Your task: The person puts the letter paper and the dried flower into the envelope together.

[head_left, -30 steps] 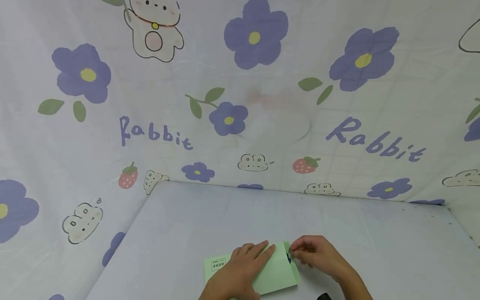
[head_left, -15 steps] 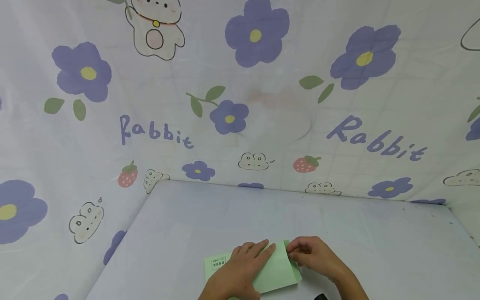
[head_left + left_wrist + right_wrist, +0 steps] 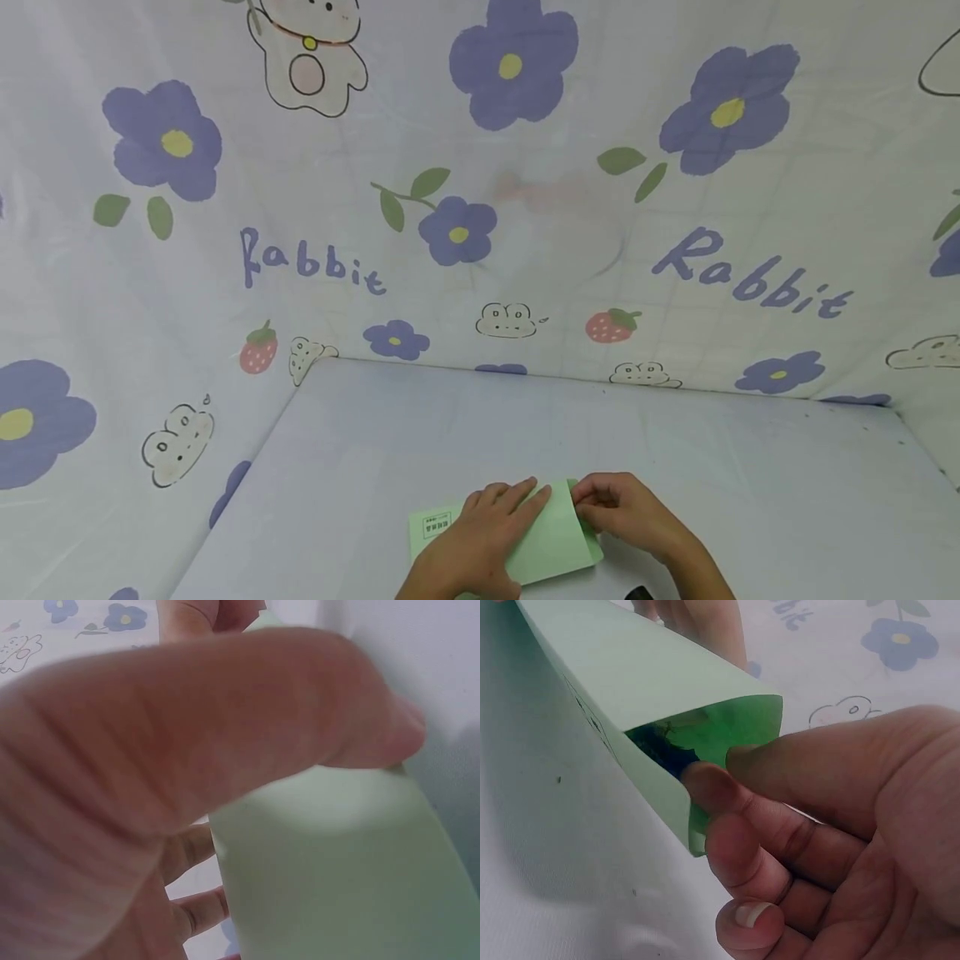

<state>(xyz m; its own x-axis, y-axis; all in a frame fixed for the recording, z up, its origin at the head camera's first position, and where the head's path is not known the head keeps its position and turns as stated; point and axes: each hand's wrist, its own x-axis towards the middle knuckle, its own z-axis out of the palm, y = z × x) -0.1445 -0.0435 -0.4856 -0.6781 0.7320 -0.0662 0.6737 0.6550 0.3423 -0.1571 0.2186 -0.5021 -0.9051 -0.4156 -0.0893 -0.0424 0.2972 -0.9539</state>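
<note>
A pale green paper envelope point(image 3: 551, 537) lies at a slant at the table's near side, its mouth to the right. My left hand point(image 3: 480, 537) spreads its fingers across the top and holds the envelope, with the thumb at the near edge in the left wrist view. At the gaping mouth is my right hand point(image 3: 618, 508), its fingers loosely bent. Inside the mouth, a dark blue item point(image 3: 664, 750) shows in the right wrist view. My index fingertip touches its outer end, while the thumb tip appears apart from it. The rest of the item is hidden within the paper.
A white tabletop point(image 3: 420, 433) surrounds the envelope. Behind it rises a hanging cloth point(image 3: 555, 275) with purple flowers and rabbits. A black object point(image 3: 639, 593) pokes in at the bottom edge, below the right wrist.
The dark blue item, which stuck out of the mouth earlier, has gone deeper into the envelope. My right hand has shifted slightly left with it; the left hand stays in place.
</note>
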